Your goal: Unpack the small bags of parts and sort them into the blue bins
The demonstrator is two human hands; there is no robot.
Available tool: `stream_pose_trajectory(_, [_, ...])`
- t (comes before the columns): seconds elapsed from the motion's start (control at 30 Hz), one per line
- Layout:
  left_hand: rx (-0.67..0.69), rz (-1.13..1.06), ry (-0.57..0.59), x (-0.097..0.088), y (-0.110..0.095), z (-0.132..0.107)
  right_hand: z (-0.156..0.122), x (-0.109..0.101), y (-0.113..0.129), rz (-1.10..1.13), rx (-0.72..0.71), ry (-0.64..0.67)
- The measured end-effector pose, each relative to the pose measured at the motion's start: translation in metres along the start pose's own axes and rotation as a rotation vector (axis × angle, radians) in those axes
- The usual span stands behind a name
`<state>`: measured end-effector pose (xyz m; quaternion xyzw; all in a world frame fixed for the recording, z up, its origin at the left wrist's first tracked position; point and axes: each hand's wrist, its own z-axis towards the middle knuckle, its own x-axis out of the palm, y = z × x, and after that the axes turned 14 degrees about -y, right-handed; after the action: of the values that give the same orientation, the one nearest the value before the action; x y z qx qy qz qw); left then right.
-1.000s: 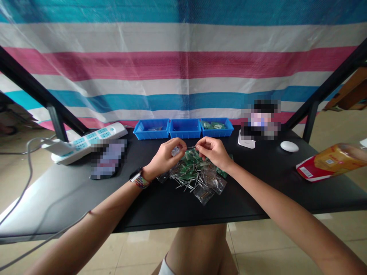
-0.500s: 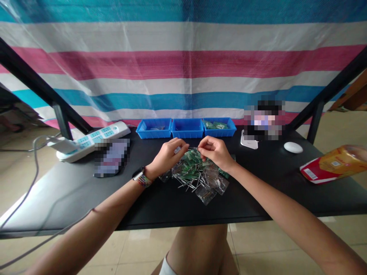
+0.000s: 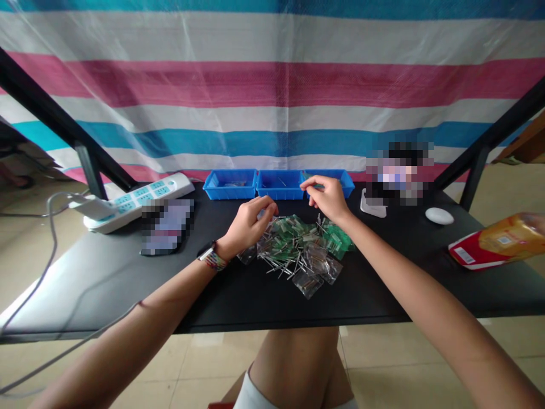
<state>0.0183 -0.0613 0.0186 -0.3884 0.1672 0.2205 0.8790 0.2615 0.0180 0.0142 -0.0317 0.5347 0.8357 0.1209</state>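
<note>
A mixed heap holds silver pins like pop rivets [image 3: 281, 266], green packets [image 3: 336, 238] and clear packets [image 3: 307, 283]. My left hand [image 3: 252, 222] hovers at the heap's left edge, fingers curled and thumb against them; whatever lies in the pinch is hidden. My right hand [image 3: 327, 197] is raised between the heap and the bins, fingers loosely bent and apart, nothing visible in them. Its fingertips point at the middle blue bin [image 3: 279, 194], where a thin silver pin lies. The left blue bin [image 3: 232, 193] contains small clear packets. Behind my right hand, the right blue bin [image 3: 347, 187] is partly covered.
On the left are a white power strip [image 3: 140, 203] with a plugged-in adapter and a blurred phone-like object [image 3: 168, 230]. A white stand [image 3: 373, 205], white oval object [image 3: 439, 216] and red-yellow package [image 3: 489, 247] are on the right. A cable crosses the left side.
My right hand has left the spot beside my left hand and moved up and right toward the bins. A thin pin now shows in the middle bin. My left hand stays nearly in place.
</note>
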Motion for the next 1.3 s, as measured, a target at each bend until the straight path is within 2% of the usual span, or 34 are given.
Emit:
stream_pose_trajectory(0.2, [0.093,0.11,0.085,0.003,0.007,0.0,-0.034,-0.02,0.005,-0.228,-0.226,0.395])
stream_pose_trajectory(0.3, [0.096,0.15,0.15,0.005,0.011,0.0,-0.044,-0.018,0.015,-0.354,-0.332,0.484])
stream_pose_trajectory(0.5, [0.062,0.136,0.22,0.006,0.015,0.0,-0.052,-0.008,0.024,-0.445,-0.317,0.466])
stream_pose_trajectory(0.8, [0.05,0.119,0.223,0.009,0.016,-0.001,-0.067,0.007,0.024,-0.545,-0.247,0.276])
stream_pose_trajectory(1.03, [0.065,0.101,0.218,0.01,0.016,-0.001,-0.065,0.008,0.017,-0.507,-0.274,0.285])
stream_pose_trajectory(1.3, [0.055,0.12,0.23,0.01,0.016,-0.002,-0.064,0.002,0.016,-0.548,-0.291,0.362])
